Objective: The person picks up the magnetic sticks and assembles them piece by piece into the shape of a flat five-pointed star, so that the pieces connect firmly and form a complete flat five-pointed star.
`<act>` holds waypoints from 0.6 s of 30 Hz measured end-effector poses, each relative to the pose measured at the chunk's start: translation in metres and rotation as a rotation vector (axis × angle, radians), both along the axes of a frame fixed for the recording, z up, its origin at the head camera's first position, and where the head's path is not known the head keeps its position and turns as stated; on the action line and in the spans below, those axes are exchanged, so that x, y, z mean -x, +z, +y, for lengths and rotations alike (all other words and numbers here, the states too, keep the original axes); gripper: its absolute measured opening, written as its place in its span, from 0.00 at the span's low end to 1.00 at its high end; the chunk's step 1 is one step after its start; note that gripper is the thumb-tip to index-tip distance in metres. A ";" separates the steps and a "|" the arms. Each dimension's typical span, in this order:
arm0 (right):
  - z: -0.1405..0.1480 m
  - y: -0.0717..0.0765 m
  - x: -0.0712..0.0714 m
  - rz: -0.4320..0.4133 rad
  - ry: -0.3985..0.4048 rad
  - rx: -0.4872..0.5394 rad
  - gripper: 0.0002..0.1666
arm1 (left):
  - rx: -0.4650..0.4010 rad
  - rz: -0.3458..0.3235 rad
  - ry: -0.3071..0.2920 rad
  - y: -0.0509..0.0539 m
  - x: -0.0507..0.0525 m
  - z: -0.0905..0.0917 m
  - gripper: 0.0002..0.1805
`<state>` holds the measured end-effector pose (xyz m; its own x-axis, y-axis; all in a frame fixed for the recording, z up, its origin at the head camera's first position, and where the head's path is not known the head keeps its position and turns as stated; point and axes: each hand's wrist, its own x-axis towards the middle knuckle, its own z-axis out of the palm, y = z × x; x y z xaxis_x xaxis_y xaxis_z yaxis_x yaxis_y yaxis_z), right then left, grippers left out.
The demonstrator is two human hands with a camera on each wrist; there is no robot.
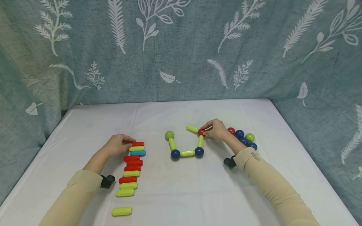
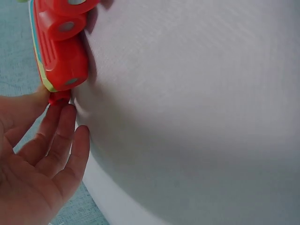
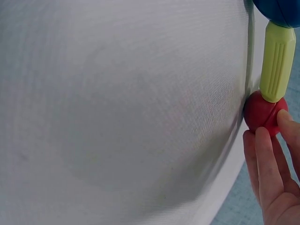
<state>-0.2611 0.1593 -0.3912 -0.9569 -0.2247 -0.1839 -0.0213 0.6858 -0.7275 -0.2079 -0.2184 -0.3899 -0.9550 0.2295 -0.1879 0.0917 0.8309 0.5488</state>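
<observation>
My left hand (image 1: 116,145) pinches the end of a red rod (image 1: 138,144), the farthest in a column of red, yellow-green and blue rods. In the left wrist view that red rod (image 2: 59,97) sits between thumb and fingertips. At the middle of the table, my right hand (image 1: 216,129) holds a red ball (image 1: 201,132) between thumb and fingers. That ball joins two yellow-green rods, one (image 1: 192,128) pointing left and one (image 3: 277,61) running to a blue ball (image 1: 199,152). Another rod (image 1: 187,153) links it to a second blue ball (image 1: 175,154), from which a rod rises to a green ball (image 1: 169,135).
Loose red, blue and green balls lie by my right forearm, among them a green ball (image 1: 250,137). A single yellow-green rod (image 1: 121,211) lies apart at the column's near end. The white table (image 1: 175,194) meets a patterned curtain (image 1: 181,62) at the back.
</observation>
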 end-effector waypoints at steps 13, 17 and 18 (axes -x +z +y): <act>0.000 -0.001 -0.001 -0.001 -0.010 0.004 0.14 | 0.007 -0.001 0.079 0.016 0.016 0.024 0.14; -0.001 0.000 -0.002 -0.001 -0.011 0.011 0.14 | -0.010 0.013 0.116 0.024 0.026 0.046 0.14; -0.001 0.000 -0.002 0.000 -0.012 0.011 0.14 | -0.012 0.017 0.117 0.025 0.029 0.053 0.13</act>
<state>-0.2594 0.1587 -0.3914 -0.9595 -0.2156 -0.1812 -0.0136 0.6781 -0.7348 -0.2370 -0.1658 -0.3650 -0.9784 0.1188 -0.1691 0.0042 0.8297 0.5582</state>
